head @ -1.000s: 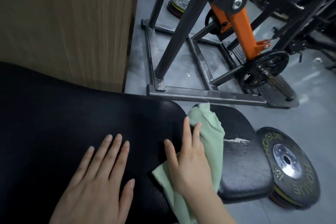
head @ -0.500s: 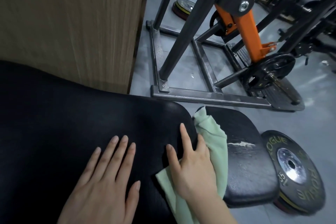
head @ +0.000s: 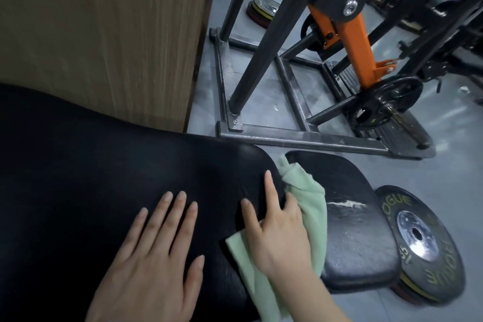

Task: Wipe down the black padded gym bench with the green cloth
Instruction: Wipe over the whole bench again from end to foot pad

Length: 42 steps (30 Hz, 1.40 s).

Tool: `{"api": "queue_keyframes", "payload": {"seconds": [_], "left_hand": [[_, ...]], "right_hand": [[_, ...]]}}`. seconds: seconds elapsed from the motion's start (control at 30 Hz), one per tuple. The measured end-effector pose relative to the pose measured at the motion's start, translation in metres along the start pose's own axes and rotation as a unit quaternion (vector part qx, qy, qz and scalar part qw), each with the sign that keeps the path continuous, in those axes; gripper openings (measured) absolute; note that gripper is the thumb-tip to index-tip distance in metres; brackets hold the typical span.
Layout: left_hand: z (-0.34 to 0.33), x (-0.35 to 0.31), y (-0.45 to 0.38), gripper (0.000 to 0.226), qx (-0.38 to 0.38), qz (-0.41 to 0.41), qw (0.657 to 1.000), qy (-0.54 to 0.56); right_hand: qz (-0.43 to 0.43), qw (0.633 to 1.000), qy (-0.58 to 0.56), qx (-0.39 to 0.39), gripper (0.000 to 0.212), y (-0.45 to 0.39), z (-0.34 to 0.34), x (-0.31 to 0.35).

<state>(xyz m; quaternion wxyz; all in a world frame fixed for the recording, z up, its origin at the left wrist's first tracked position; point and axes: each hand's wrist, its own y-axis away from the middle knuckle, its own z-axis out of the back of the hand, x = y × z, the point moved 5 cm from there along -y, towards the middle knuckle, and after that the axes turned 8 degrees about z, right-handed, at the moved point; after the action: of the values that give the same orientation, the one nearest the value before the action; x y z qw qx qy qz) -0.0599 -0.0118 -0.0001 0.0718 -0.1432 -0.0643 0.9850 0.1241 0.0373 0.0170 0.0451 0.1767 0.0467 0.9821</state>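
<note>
The black padded bench (head: 91,178) fills the lower left, and its smaller seat pad (head: 352,217) with a white scuff lies to the right. The green cloth (head: 311,206) is draped into the gap between the two pads, along the big pad's right edge. My right hand (head: 277,232) presses flat on the cloth, thumb and forefinger straight on the black pad; its other fingers dip into the gap, partly hidden. My left hand (head: 154,261) rests flat on the big pad with straight, spread fingers and holds nothing.
A wood-grain panel (head: 104,34) stands behind the bench. A steel rack frame (head: 287,138) with an orange arm (head: 350,34) and a loaded plate (head: 386,102) sits on the grey floor beyond. A Rogue weight plate (head: 423,243) lies on the floor right of the seat pad.
My right hand and the cloth have slid a little along the big pad's edge into the gap. The left hand stays flat on the pad. The view has shifted slightly.
</note>
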Motion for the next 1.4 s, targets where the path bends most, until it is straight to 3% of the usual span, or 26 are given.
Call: {"api": "queue_keyframes", "payload": {"seconds": [0.13,0.37,0.6,0.87,1.1,1.3,1.4], "left_hand": [[0.001,0.0,0.0,0.071,0.006,0.0,1.0,-0.008],[0.0,0.0,0.001,0.07,-0.001,-0.001,1.0,-0.001],[0.001,0.0,0.0,0.071,0.004,-0.003,1.0,-0.013],[0.0,0.001,0.0,0.07,-0.01,-0.009,1.0,-0.003],[0.001,0.0,0.0,0.07,-0.006,-0.007,1.0,0.002],[0.001,0.0,0.0,0.07,-0.011,-0.007,1.0,0.008],[0.0,0.0,-0.001,0.07,-0.005,-0.009,1.0,0.007]], "right_hand": [[-0.034,0.999,-0.012,-0.001,0.07,-0.033,-0.001,0.003],[0.006,1.0,-0.009,0.019,0.072,0.027,0.0,0.001],[-0.013,0.999,-0.027,-0.029,0.073,-0.022,0.0,-0.005],[0.007,0.998,-0.05,-0.037,0.082,0.028,-0.004,-0.007],[-0.038,0.999,-0.025,-0.028,0.07,-0.02,0.001,-0.005],[0.009,0.998,-0.046,-0.035,0.083,0.027,-0.002,-0.007],[0.006,0.998,-0.046,-0.03,0.079,0.008,0.001,-0.005]]}}
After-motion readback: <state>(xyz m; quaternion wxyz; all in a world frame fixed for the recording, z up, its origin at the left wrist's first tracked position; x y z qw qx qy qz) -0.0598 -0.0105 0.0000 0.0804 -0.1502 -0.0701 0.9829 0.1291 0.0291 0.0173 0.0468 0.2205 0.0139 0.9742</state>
